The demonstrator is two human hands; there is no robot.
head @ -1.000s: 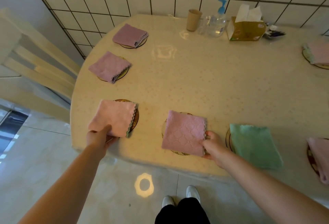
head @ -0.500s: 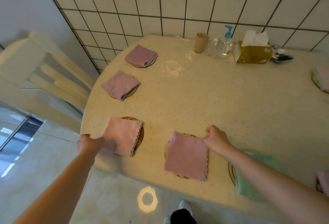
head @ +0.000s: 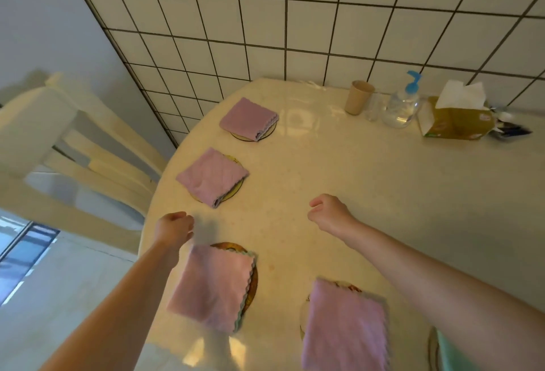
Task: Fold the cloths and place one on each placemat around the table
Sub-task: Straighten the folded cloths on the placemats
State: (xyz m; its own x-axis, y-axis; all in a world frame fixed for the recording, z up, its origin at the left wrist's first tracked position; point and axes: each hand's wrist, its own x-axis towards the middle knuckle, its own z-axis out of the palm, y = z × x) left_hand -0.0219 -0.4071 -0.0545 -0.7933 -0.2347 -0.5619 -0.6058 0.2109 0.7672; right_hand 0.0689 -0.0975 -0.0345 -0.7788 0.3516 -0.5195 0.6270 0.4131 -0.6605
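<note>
Several folded cloths lie on round placemats along the table's left and near edge. A pink cloth (head: 213, 285) covers a brown placemat (head: 253, 277) near the front left. A second pink cloth (head: 345, 326) lies to its right. Farther back are a mauve cloth (head: 211, 176) and another mauve cloth (head: 247, 118), each on a placemat. A green cloth (head: 448, 356) shows at the bottom right corner. My left hand (head: 174, 230) hovers just beyond the front-left cloth, fingers curled, holding nothing. My right hand (head: 328, 214) hangs above bare tabletop, loosely curled and empty.
The cream table (head: 368, 193) stands against a tiled wall. At the back stand a beige cup (head: 358, 101), a pump bottle (head: 402, 105) and a tissue box (head: 454, 121). A cream chair (head: 67, 152) stands at the left.
Both hands have let go of the two front pink cloths and moved away from them toward the table's middle. The view has tilted upward, so the cloths sit lower in frame.
</note>
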